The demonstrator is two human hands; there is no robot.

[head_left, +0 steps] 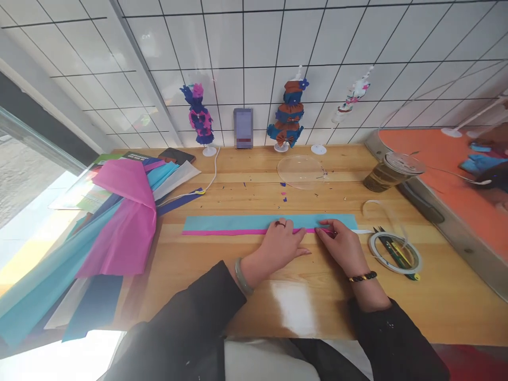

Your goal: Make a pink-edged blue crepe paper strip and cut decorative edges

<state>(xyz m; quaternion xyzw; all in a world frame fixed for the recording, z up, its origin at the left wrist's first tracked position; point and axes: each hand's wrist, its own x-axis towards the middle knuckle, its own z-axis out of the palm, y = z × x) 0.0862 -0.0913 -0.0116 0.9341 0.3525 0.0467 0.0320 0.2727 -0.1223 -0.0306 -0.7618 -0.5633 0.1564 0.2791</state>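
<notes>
A long light-blue strip [226, 223] lies flat across the table, with a narrow pink strip [222, 233] along its near edge. Whether they are paper or cloth I cannot tell. My left hand [281, 243] rests on the strips right of their middle, fingers stretched out, thumb apart, pressing the pink edge. Close by, my right hand [343, 246] pinches the pink edge between thumb and fingers. White tape [363, 231] runs from the strip's right end towards a tape roll [372, 247]. Scissors or a similar dark tool [391, 250] lie inside the roll's ring, partly hidden.
Pink [127, 222], blue and white sheets are heaped at the left. A phone [243, 128] leans on the tiled wall between decorated stands [201, 119]. A clear round lid [300, 172] and small scraps lie behind the strips. A lidded drink cup [391, 172] stands back right.
</notes>
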